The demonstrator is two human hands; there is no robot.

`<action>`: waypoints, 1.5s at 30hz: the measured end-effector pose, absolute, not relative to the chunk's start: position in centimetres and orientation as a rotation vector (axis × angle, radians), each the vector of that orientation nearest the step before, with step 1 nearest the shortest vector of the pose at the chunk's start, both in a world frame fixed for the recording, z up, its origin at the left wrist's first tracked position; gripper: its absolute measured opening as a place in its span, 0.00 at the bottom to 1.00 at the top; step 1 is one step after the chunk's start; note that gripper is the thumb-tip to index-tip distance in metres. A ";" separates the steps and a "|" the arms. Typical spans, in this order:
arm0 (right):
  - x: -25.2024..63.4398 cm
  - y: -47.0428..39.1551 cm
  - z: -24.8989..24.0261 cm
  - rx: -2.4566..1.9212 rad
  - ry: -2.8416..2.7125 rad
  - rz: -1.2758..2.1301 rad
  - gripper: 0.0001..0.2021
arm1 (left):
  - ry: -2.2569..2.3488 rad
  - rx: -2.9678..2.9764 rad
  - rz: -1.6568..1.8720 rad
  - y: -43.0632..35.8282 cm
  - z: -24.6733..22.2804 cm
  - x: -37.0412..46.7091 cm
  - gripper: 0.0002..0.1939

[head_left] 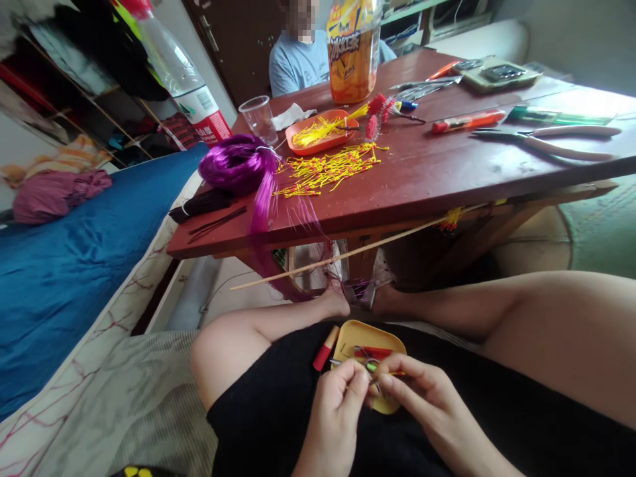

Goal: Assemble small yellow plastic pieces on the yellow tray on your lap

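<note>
Above my lap, my left hand (342, 394) is closed in a pinch of thumb and forefinger. My right hand (415, 387) pinches close beside it, fingertips almost meeting. What they grip is small and mostly hidden; a bright green bit and a thin orange end show near the fingers. Beneath them a yellow tray (365, 331) rests on black cloth, with a red item (372, 352) inside. A stick with a red end and a tan end (326, 349) lies against the tray's left side.
On the red-brown table (422, 192) lie purple thread (238, 162), yellow red-tipped stems (332, 169), an orange dish (318, 147), pliers (546, 139) and bottles (352, 59). A thin rod (338, 250) crosses below the table's near edge. Someone in a blue shirt (298, 66) is across the table.
</note>
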State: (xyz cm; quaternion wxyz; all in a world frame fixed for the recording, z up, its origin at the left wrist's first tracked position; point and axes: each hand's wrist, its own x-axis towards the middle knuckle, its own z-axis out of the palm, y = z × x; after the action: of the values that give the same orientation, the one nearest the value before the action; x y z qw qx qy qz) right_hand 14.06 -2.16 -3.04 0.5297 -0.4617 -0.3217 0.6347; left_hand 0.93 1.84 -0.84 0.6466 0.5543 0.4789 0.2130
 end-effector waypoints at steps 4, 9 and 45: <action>14.8 -2.1 -3.4 -1.286 -1.222 1.249 0.05 | 1.160 1.401 0.444 1.6 -0.9 0.9 0.17; 14.8 -1.6 -3.3 -1.401 -1.464 1.077 0.03 | 1.269 1.630 0.414 1.5 -0.9 0.9 0.16; 14.3 -2.0 -3.6 -1.363 -1.634 0.800 0.07 | 1.352 1.468 0.588 1.5 -1.3 1.3 0.12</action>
State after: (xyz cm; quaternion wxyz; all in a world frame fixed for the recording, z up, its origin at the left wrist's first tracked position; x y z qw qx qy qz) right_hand 14.31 -2.01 -3.64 0.4205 -0.5440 -0.6522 0.3192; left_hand 1.27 1.49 -1.34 0.5059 0.6086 0.5605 0.2438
